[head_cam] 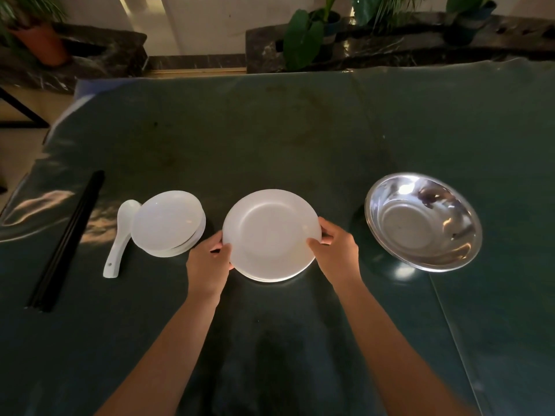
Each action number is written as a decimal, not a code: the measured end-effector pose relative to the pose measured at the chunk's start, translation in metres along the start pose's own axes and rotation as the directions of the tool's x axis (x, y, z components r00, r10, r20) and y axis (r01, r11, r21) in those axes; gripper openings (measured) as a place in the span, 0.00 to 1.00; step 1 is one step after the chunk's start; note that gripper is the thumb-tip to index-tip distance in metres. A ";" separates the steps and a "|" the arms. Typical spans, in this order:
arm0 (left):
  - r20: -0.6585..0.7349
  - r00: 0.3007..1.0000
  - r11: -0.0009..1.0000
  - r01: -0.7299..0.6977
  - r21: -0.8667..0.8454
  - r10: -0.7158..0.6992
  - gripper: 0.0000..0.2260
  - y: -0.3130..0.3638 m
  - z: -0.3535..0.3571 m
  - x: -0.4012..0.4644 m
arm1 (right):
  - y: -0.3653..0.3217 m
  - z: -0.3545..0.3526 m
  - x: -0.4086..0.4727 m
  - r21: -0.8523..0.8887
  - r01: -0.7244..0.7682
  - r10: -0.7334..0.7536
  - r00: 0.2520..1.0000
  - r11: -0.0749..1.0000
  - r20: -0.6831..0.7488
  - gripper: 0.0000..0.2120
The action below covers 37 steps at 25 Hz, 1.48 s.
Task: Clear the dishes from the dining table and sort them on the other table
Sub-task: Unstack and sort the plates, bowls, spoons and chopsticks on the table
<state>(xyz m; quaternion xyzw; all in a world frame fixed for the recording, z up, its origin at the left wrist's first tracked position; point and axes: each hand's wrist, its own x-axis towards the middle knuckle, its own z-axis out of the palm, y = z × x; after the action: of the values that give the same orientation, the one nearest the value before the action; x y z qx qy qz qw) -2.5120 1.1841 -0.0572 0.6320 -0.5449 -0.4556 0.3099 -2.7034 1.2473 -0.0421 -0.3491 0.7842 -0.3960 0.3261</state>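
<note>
A white plate (270,226) sits on top of a small stack of white plates in the middle of the dark green table (270,130). My left hand (208,265) grips its left rim and my right hand (338,250) grips its right rim, thumbs on top. To the left stands a stack of smaller white dishes (168,223), tilted slightly. A white soup spoon (120,238) lies beside them, and black chopsticks (67,241) lie further left. A stack of steel bowls (423,220) rests at the right.
Potted plants (303,37) and a dark marble ledge (420,52) line the far side behind the table. An orange pot (42,43) stands at the back left. The table's left edge drops to a pale floor (21,139).
</note>
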 end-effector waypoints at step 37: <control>0.099 0.951 0.917 0.308 -0.253 -0.292 0.06 0.016 -0.009 -0.019 | 0.005 -0.005 -0.038 0.096 -0.073 0.105 0.911 0.993 -0.398 0.11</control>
<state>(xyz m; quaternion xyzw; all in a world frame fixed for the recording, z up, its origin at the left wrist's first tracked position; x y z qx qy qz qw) -2.5103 1.1980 -0.0352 0.6468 -0.3848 -0.5851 0.3020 -2.6880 1.2820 -0.0354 -0.2111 0.8333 -0.4746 0.1893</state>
